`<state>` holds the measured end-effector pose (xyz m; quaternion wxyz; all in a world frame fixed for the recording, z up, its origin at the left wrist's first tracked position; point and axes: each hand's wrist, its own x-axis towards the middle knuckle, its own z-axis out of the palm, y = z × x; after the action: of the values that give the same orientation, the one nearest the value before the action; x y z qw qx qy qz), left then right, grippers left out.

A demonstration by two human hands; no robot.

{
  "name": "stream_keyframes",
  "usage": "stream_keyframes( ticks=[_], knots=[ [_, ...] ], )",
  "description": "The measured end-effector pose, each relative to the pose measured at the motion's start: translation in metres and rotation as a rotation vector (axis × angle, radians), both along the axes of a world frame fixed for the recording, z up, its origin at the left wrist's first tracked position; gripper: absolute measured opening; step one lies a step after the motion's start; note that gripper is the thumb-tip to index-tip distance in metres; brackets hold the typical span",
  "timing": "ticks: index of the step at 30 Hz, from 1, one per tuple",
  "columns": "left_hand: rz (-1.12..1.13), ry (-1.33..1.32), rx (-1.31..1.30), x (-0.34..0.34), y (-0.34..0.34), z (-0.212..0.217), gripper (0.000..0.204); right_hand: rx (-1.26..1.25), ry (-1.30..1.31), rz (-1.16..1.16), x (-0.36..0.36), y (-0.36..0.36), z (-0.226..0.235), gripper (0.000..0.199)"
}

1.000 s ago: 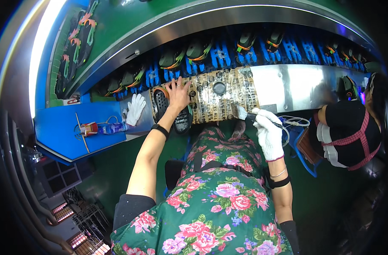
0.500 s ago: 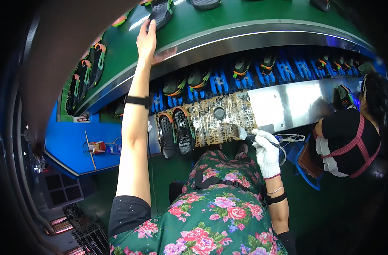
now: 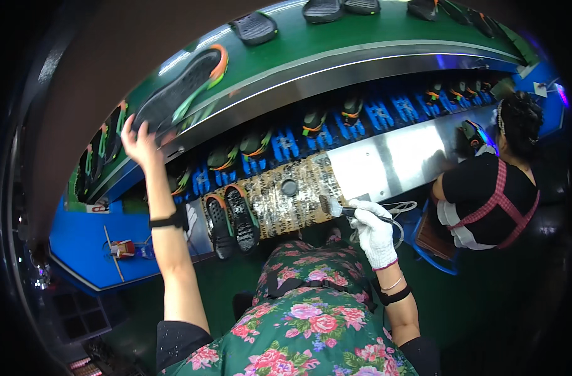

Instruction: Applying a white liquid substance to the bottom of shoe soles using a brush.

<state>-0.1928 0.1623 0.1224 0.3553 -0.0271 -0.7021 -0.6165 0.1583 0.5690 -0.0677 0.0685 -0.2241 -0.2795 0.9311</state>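
My left hand (image 3: 142, 144), bare, has its fingers closed on the end of a black clog (image 3: 184, 91) with an orange and green heel strap. The clog is tilted over the edge of the green belt, and part of the grip is hidden behind it. In my right hand (image 3: 372, 233), which wears a white glove, is a flat brush (image 3: 339, 208) with a dark handle, its bristles over the right end of a taped board (image 3: 276, 213). Two black clogs, one plain (image 3: 219, 229) and one with a glossy wet-looking sole (image 3: 241, 219), lie side by side on the board's left end.
More black clogs (image 3: 253, 28) sit along the green belt (image 3: 336, 37). Under it runs a row of blue racks (image 3: 286, 145), several holding clogs. A round dark lid (image 3: 289, 187) lies on the board. At right, a co-worker (image 3: 486, 194) sits beside a metal plate (image 3: 386, 160).
My left hand has moved left and nearer with a clog in its fingers. My right hand still holds the brush. The whole view has shifted, so the bench appears further left.
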Motion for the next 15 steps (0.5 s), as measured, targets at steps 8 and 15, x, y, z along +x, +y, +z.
stream_keyframes(
  ticks=[8, 15],
  knots=[
    [-0.123, -0.216, -0.308, 0.120, 0.047, -0.030, 0.032, 0.012, 0.170, 0.015, -0.014, 0.022, 0.069, 0.020],
    [-0.754, -0.941, 0.160, 0.177, 0.160, -0.108, 0.030, 0.321, 0.316, 0.190, -0.035, -0.001, 0.125, 0.019]
  ],
)
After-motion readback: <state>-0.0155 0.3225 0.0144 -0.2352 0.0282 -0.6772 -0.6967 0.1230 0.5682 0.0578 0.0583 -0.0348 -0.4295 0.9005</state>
